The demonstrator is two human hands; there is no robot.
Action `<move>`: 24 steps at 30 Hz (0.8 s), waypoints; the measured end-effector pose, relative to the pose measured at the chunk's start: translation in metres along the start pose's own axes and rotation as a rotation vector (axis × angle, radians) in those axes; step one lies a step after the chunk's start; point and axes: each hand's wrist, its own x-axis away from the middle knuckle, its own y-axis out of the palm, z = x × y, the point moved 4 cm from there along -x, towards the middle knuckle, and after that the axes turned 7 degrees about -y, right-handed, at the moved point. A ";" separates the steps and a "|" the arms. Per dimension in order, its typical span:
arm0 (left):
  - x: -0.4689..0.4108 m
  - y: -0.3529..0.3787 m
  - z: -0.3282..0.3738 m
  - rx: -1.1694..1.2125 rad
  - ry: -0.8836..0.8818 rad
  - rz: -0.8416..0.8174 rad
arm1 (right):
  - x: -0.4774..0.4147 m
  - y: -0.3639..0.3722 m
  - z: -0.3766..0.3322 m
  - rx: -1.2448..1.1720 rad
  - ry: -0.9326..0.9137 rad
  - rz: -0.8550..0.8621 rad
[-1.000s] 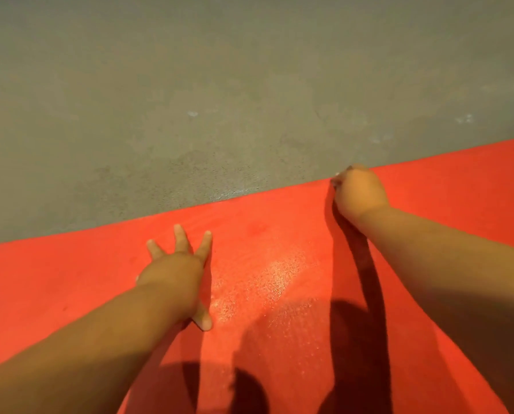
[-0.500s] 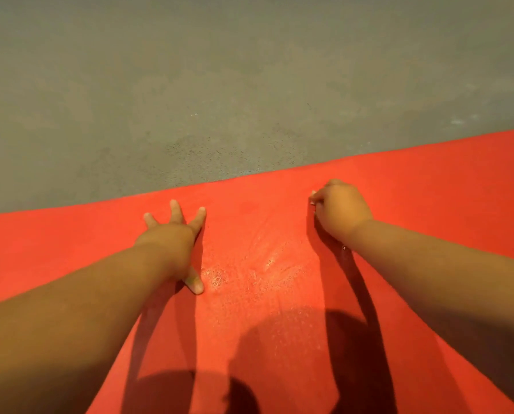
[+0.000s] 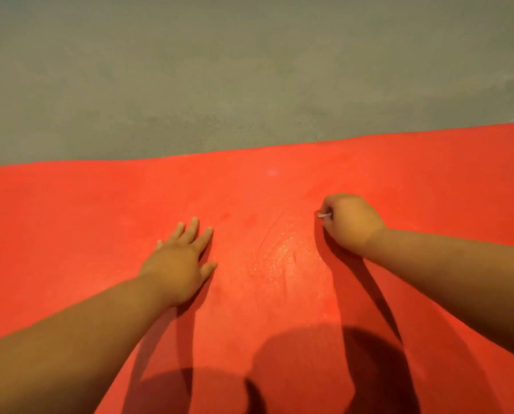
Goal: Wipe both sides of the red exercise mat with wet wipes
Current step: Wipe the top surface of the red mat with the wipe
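Shadows darkened the near part of the red mat, which was cut off below. Left grip lay flat and released on it at 8 o'clock. Right grip, at 3 o'clock, clenched a mostly hidden white wet wipe against the mat. Grey floor lay beyond at 12 o'clock.

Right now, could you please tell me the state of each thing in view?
red mat: flat on the floor, wet sheen in one patch.
left hand: open, fingers spread, pressing on the mat.
right hand: curled round the wet wipe, on the mat.
wet wipe: bunched, mostly hidden.
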 end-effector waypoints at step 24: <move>0.173 0.076 0.033 0.024 -0.155 -0.316 | 0.196 0.076 -0.143 0.003 -0.654 -0.410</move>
